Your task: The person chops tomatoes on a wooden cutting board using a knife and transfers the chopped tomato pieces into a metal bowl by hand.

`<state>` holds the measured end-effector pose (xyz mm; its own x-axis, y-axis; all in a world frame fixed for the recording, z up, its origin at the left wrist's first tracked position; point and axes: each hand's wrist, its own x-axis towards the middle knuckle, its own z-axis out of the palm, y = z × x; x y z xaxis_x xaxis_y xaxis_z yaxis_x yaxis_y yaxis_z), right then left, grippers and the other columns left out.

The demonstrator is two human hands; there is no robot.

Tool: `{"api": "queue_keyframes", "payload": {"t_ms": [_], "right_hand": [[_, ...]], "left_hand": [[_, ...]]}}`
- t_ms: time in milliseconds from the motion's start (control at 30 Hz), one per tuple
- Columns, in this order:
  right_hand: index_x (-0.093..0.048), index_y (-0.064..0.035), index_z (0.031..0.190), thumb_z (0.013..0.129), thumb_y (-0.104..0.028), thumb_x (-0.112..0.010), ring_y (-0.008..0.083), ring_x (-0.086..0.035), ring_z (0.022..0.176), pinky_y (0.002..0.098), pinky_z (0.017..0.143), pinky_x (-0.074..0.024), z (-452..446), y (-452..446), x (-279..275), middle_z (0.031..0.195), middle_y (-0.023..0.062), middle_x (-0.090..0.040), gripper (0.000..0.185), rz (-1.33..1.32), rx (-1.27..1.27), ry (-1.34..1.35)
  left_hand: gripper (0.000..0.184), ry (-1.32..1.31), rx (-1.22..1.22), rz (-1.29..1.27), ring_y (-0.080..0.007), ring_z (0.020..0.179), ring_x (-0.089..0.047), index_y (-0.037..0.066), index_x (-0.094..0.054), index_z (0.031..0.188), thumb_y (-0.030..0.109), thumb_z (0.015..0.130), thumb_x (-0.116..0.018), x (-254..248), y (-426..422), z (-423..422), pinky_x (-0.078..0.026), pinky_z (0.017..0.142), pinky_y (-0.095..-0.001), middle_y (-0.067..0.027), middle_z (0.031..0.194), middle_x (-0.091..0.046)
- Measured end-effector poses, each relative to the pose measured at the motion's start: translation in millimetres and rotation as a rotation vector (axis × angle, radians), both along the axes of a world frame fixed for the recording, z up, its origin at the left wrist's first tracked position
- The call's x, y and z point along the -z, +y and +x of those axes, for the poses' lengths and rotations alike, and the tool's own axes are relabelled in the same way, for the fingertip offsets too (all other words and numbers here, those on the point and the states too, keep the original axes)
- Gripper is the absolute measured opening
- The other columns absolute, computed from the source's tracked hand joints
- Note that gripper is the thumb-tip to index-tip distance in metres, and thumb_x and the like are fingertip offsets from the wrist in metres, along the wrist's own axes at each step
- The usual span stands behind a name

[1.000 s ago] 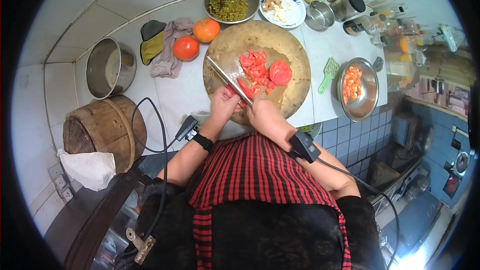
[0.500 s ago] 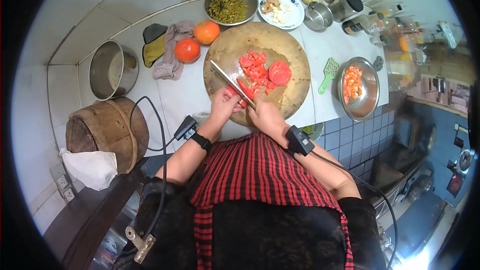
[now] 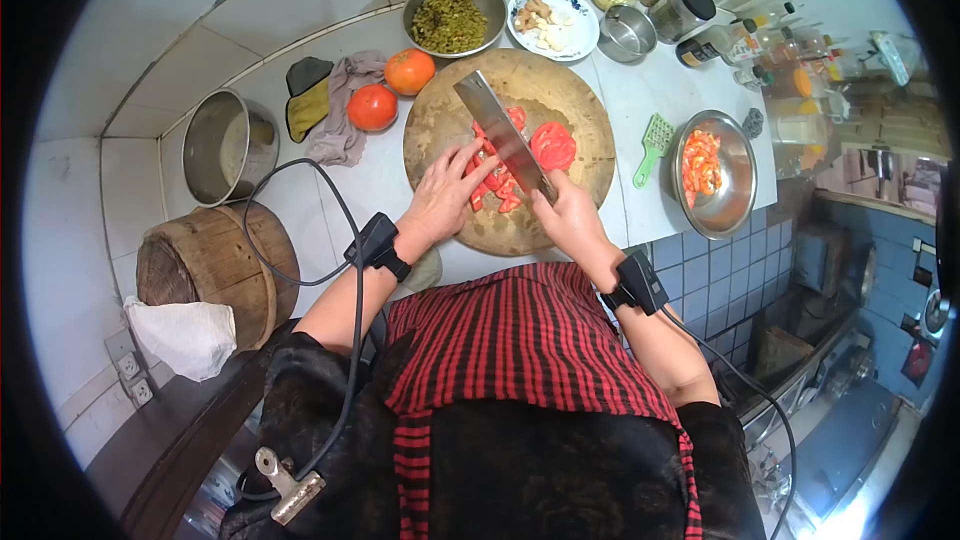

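My right hand (image 3: pixel 572 220) grips the handle of a cleaver (image 3: pixel 500 127), whose wide blade is tilted over a round wooden chopping board (image 3: pixel 440 100). Spread across cut tomato pieces (image 3: pixel 497 197) is my left hand (image 3: pixel 445 190), fingers stretched out and their tips close to the blade. Whether those fingertips touch the steel I cannot tell. A cut tomato (image 3: pixel 554 146) lies face up right of the blade. Part of the chopped tomato is hidden behind the cleaver and my fingers.
Two whole tomatoes (image 3: pixel 372 107) sit left of the board beside a cloth (image 3: pixel 342 90). Behind it stand a bowl of chopped greens (image 3: pixel 497 38) and a plate with ginger and garlic (image 3: pixel 590 25). Rightward are a green peeler-like tool (image 3: pixel 653 145) and a steel bowl of chopped tomato (image 3: pixel 735 195).
The cleaver has risen and turned its broad side up, moving right. My left hand has gone from a pinch at the board's near edge to spread fingers over the pieces.
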<state>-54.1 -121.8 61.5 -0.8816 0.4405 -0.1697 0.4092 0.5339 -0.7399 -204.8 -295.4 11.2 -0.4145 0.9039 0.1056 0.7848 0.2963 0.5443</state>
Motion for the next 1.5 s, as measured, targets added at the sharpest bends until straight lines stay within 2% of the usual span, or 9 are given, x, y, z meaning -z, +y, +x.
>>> {"api": "queue_keyframes", "payload": {"t_ms": [67, 200, 267, 367, 633, 1000, 1267, 1400, 1500], "right_hand": [[-0.053, 0.0014, 0.095, 0.091, -0.021, -0.061, 0.0498, -0.061, 0.076, 0.0548, 0.067, -0.0468, 9.7, 2.1, -5.1, 0.075, 0.0296, -0.061, 0.024, -0.015, 0.025, 0.060], [-0.052, 0.0031, 0.090, 0.090, -0.021, -0.062, 0.0503, -0.059, 0.074, 0.0521, 0.063, -0.0456, 24.6, 2.9, -15.4, 0.073, 0.0312, -0.059, 0.026, 0.012, 0.009, -0.158], [-0.052, 0.0030, 0.091, 0.090, -0.020, -0.062, 0.0510, -0.060, 0.075, 0.0529, 0.064, -0.0456, 34.7, -4.0, -9.5, 0.073, 0.0317, -0.059, 0.025, 0.029, -0.001, -0.209], [-0.051, 0.0028, 0.092, 0.091, -0.019, -0.059, 0.0515, -0.061, 0.075, 0.0570, 0.068, -0.0475, 44.6, -16.8, -1.5, 0.074, 0.0317, -0.061, 0.024, 0.086, -0.021, -0.235], [-0.050, 0.0023, 0.093, 0.092, -0.020, -0.058, 0.0513, -0.061, 0.074, 0.0572, 0.068, -0.0482, 43.7, -27.9, -9.3, 0.072, 0.0316, -0.061, 0.024, 0.075, 0.017, -0.256], [-0.051, 0.0040, 0.093, 0.089, -0.014, -0.058, 0.0483, -0.064, 0.072, 0.0560, 0.066, -0.0503, 12.8, -22.0, -25.1, 0.073, 0.0296, -0.063, 0.020, 0.203, -0.141, -0.346], [-0.057, 0.0064, 0.093, 0.089, -0.015, -0.059, 0.0485, -0.065, 0.076, 0.0540, 0.070, -0.0520, -36.6, -14.4, 25.6, 0.077, 0.0314, -0.064, 0.022, 0.206, -0.142, -0.288], [-0.056, 0.0031, 0.095, 0.090, -0.017, -0.061, 0.0495, -0.063, 0.075, 0.0553, 0.067, -0.0491, -32.3, 0.3, 22.7, 0.076, 0.0305, -0.064, 0.022, 0.102, -0.118, -0.122], [-0.055, 0.0033, 0.095, 0.091, -0.017, -0.060, 0.0502, -0.062, 0.073, 0.0563, 0.066, -0.0481, -16.0, -5.0, -1.4, 0.075, 0.0306, -0.063, 0.021, 0.063, -0.109, -0.118]], "left_hand": [[0.071, 0.142, 0.097, -0.038, -0.0361, 0.125, -0.048, 0.017, -0.052, 0.138, 0.000, 0.070, -0.066, -1.5, -3.5, -4.8, -0.045, 0.104, -0.0439, -0.0121, 0.138, -0.050], [0.065, 0.023, 0.137, -0.026, -0.0343, 0.117, -0.053, 0.015, -0.055, 0.135, 0.008, 0.072, -0.072, 14.2, -2.8, -14.0, -0.048, 0.098, -0.0434, -0.0121, 0.126, -0.054], [0.059, -0.004, -0.014, -0.201, -0.0338, 0.105, -0.055, 0.010, -0.054, 0.134, 0.019, 0.079, -0.074, 17.0, -3.6, -9.2, -0.049, 0.091, -0.0436, -0.0146, 0.115, -0.054], [0.058, 0.016, -0.190, -0.163, -0.0333, 0.097, -0.055, 0.006, -0.054, 0.131, 0.022, 0.079, -0.075, 23.2, 0.0, 19.1, -0.050, 0.085, -0.0434, -0.0162, 0.106, -0.051], [0.060, 0.005, -0.301, -0.117, -0.0337, 0.098, -0.058, -0.003, -0.046, 0.134, 0.019, 0.083, -0.071, 35.4, 14.7, 39.4, -0.053, 0.082, -0.0416, -0.0157, 0.108, -0.050], [0.023, 0.007, -0.340, -0.382, -0.0345, 0.089, -0.063, -0.007, -0.057, 0.103, 0.010, 0.087, -0.058, 38.2, 31.3, 43.9, -0.055, 0.077, -0.0417, -0.0186, 0.102, -0.052], [0.033, -0.018, -0.372, -0.208, -0.0362, 0.089, -0.062, -0.009, -0.053, 0.114, 0.009, 0.086, -0.057, 36.2, 28.1, 41.9, -0.054, 0.078, -0.0428, -0.0203, 0.103, -0.052], [0.042, -0.152, -0.436, -0.104, -0.0405, 0.091, -0.060, -0.009, -0.049, 0.124, 0.009, 0.088, -0.057, 27.7, 21.2, 45.6, -0.052, 0.081, -0.0476, -0.0235, 0.105, -0.050], [0.036, -0.212, -0.410, -0.037, -0.0424, 0.094, -0.059, -0.009, -0.051, 0.120, 0.007, 0.088, -0.056, 25.1, 16.4, 42.9, -0.051, 0.083, -0.0492, -0.0246, 0.106, -0.049]]}}
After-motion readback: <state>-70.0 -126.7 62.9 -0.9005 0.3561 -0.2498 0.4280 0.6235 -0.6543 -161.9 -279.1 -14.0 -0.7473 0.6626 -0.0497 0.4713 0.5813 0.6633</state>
